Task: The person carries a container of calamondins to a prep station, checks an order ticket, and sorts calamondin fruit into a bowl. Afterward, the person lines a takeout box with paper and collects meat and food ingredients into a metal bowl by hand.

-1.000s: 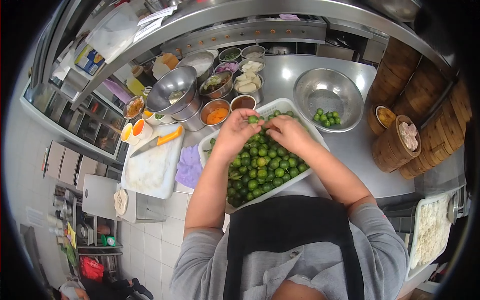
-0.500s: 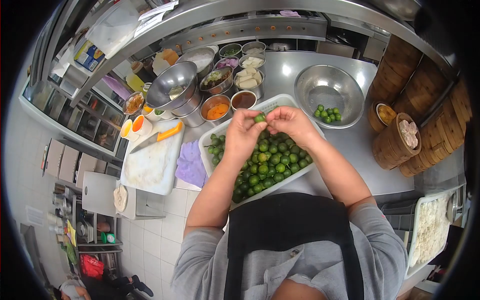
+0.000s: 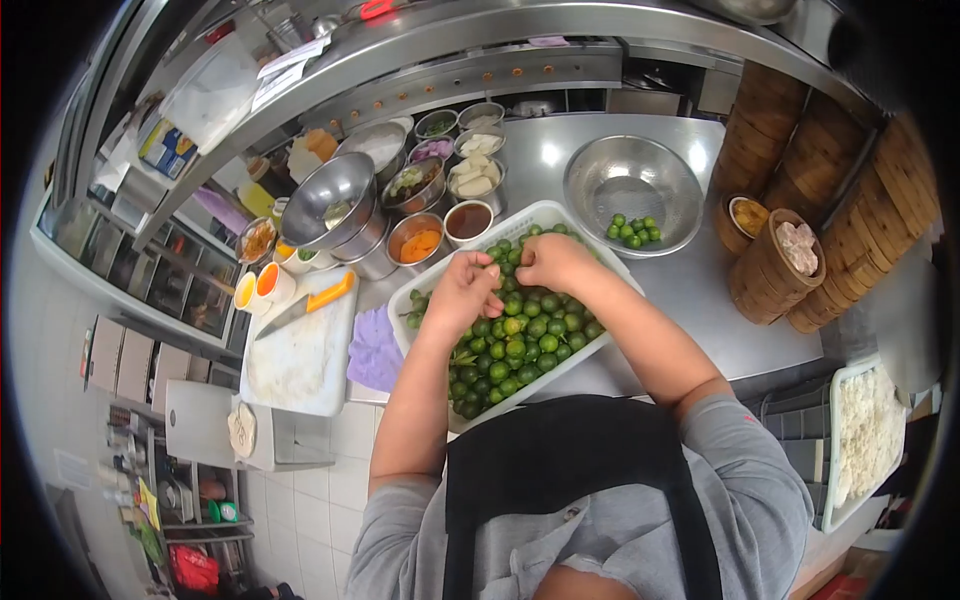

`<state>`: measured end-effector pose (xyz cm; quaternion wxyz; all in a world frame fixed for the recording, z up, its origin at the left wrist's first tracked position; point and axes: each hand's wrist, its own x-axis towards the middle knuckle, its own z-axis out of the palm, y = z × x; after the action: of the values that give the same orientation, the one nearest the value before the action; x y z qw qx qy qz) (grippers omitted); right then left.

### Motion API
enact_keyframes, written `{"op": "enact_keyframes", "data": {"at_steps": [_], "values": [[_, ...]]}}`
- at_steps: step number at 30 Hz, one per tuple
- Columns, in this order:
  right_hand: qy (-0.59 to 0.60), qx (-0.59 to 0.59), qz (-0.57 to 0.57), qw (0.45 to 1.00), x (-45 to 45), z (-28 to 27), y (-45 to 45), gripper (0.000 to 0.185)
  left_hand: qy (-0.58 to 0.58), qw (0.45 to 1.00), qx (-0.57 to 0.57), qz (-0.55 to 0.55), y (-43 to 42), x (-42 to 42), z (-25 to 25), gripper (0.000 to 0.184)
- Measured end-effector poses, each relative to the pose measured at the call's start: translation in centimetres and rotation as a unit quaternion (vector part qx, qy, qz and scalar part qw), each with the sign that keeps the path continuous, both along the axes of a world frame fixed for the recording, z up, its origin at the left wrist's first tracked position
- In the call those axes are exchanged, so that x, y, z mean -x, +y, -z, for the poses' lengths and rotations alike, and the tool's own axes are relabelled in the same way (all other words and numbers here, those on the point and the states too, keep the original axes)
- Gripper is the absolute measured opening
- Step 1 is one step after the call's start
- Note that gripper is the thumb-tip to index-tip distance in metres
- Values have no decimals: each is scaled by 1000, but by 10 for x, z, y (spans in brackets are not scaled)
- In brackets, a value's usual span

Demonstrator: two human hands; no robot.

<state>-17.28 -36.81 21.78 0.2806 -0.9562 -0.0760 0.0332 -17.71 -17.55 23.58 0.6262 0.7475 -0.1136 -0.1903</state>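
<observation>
A: What crowds the work?
B: White perforated plastic basket (image 3: 524,218), heaped with small round green limes (image 3: 515,350); bare forearms (image 3: 412,410) cover part of it. Shiny round steel bowl (image 3: 660,165) to the right, a few limes inside. Left side: white rectangular cutting board (image 3: 297,372) bearing an orange-handled knife (image 3: 330,291), crumpled purple cloth (image 3: 374,352) nearer. Round cup of brown sauce (image 3: 468,222) by the basket's far side.
A: Writing?
B: Blue-and-yellow box (image 3: 165,148), upper left (print too small to read).
A: Fingers?
B: Left hand (image 3: 458,296): loosely curled. Right hand (image 3: 558,264): bent toward the heap. Cannot tell whether either grips a lime.
A: Changed?
B: Half a second ago both met on one raised lime; now they're apart.
</observation>
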Motion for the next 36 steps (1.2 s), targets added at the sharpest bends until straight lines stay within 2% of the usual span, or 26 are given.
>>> {"op": "enact_keyframes", "data": {"at_steps": [1,2,3,4,8,10,13,17,20,22,24,26,28,30,31,32,33,34,35,36], "values": [[-23,-173,-28,984,2,0,-6,24,-7,1000,17,-3,-5,3,3,30],[-25,-171,-22,985,5,1,-9,24,-13,999,34,-6,-10,7,6,36],[36,-353,-32,934,10,4,-9,22,-36,999,19,22,-12,8,5,42],[92,-523,-42,846,15,3,-7,20,-37,999,20,29,-15,8,6,42],[79,-533,-17,842,23,8,-12,16,-137,990,-23,18,-26,7,13,33],[63,-527,-2,847,28,7,-13,12,-300,936,-181,14,-29,11,7,34],[-39,-443,-6,895,32,12,-15,8,-302,928,-215,22,-38,18,-5,37],[-68,-457,1,887,30,25,-22,8,-334,911,-239,41,-49,17,-12,33],[-88,-490,11,867,30,32,-26,8,-356,901,-242,56,-58,11,-11,32],[-54,-557,46,827,33,31,-30,6,-354,901,-243,62,-64,9,-11,31],[-41,-564,55,823,32,33,-34,5,-338,918,-197,62,-72,10,-11,30],[-21,-648,77,757,31,31,-36,5,-372,899,-223,66,-76,7,-9,29],[-26,-658,64,750,26,34,-40,5,-358,914,-184,52,-77,-2,-13,30],[-145,-418,46,895,18,44,-45,8,-339,921,-185,43,-76,-17,-20,31],[-188,-335,11,923,24,36,-45,13,-287,942,-172,38,-79,-22,-27,33],[-187,-337,5,923,25,38,-42,13,-234,959,-158,33,-84,-29,-33,34],[-209,-329,-23,921,26,42,-40,14,-234,959,-158,28,-90,-41,-32,34],[-229,-320,-51,918,26,44,-38,16,-297,939,-162,53,-97,-55,-26,35],[-232,-339,-30,911,28,41,-38,16,-357,916,-167,76,-106,-67,-23,36],[-242,-358,-7,902,28,36,-38,13,-263,945,-168,98,-120,-77,-26,40]]}}
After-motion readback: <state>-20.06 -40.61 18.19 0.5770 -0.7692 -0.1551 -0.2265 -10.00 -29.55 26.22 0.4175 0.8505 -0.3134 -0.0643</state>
